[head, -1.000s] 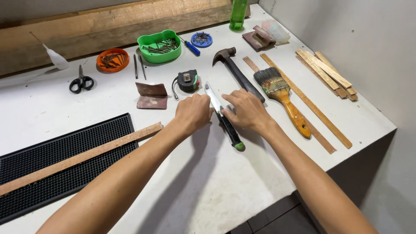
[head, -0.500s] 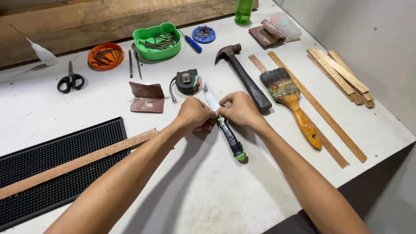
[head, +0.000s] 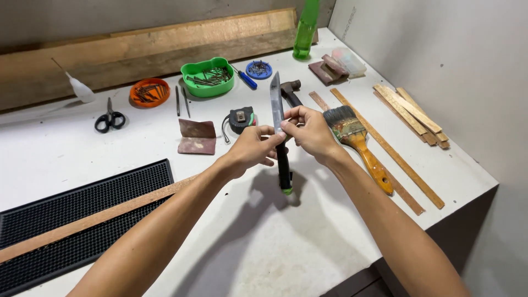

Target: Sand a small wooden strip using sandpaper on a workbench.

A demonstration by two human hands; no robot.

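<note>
A knife [head: 276,104] with a steel blade and a black handle tipped in green is held above the white table [head: 264,242], blade pointing up and away. My left hand [head: 250,148] pinches it from the left where blade meets handle. My right hand [head: 311,131] pinches the same spot from the right. The handle hangs down below both hands, clear of the table. A hammer [head: 290,91] lies just behind the knife, partly hidden by my right hand.
A paintbrush [head: 357,137] and thin wood strips [head: 407,107] lie to the right. A tape measure [head: 240,118], sandpaper [head: 195,136], scissors [head: 110,118], green tray of nails [head: 208,76] and orange dish [head: 149,91] sit behind. A black ribbed mat [head: 82,214] carries a long wood strip [head: 99,217].
The knife lay flat on the table with both hands on it; now both hands have lifted it off the table and tilted the blade upward.
</note>
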